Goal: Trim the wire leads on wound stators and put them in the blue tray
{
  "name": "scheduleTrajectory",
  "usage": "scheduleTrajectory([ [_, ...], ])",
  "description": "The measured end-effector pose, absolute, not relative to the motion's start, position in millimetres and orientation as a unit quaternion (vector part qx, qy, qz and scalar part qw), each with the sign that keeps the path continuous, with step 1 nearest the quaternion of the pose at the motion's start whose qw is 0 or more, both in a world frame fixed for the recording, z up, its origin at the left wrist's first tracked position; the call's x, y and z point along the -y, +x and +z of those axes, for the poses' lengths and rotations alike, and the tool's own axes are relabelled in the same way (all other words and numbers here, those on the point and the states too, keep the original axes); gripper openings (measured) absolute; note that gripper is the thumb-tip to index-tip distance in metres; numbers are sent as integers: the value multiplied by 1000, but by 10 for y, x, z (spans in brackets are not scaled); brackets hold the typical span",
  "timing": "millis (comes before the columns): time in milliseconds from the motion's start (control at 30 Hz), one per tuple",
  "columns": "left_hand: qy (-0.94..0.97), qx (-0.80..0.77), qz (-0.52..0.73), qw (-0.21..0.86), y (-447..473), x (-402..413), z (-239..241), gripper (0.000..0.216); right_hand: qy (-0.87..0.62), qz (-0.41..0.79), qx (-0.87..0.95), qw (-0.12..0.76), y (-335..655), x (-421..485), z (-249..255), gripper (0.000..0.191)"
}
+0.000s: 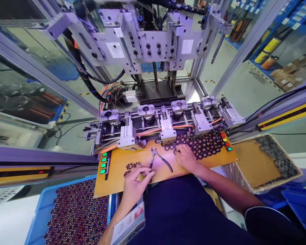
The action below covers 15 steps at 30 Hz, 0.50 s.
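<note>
My left hand [137, 183] is over the front of the orange-yellow work board [112, 183], with thumb and forefinger closed together. What they hold, if anything, is too small to make out. Several dark copper-wound rings [130, 166] lie just beyond its knuckles. Side cutters [154, 152] with dark handles rest on the board, jaws pointing away, one handle end near my left fingertips. My right hand [186, 158] reaches in at the left edge of a packed group of wound rings [206, 144]. Its fingers are curled on a ring at that edge, partly hidden by them.
Behind the board stands a machine row of clamp fixtures [168, 131], under a metal head plate [148, 44]. Green buttons [103, 166] line the board's left side. A blue bin [42, 204] of rings is at left, a lined carton [264, 183] of grey parts at right.
</note>
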<state>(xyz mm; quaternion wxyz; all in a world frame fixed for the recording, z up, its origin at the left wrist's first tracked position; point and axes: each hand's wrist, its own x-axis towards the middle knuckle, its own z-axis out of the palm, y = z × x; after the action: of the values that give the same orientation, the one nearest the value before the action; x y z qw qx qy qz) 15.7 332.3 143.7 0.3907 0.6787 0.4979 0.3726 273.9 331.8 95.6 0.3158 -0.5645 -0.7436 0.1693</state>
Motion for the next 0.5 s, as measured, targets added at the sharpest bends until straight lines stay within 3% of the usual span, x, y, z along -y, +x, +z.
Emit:
scheduleTrajectory([
  [233, 689, -415, 357, 474, 519, -3303, 1572, 36, -472, 300, 685, 466, 2402, -3072, 1455, 19],
  [500, 699, -429, 429, 378, 486, -3278, 1632, 21, -409, 408, 637, 510, 2268, -3126, 1647, 21],
])
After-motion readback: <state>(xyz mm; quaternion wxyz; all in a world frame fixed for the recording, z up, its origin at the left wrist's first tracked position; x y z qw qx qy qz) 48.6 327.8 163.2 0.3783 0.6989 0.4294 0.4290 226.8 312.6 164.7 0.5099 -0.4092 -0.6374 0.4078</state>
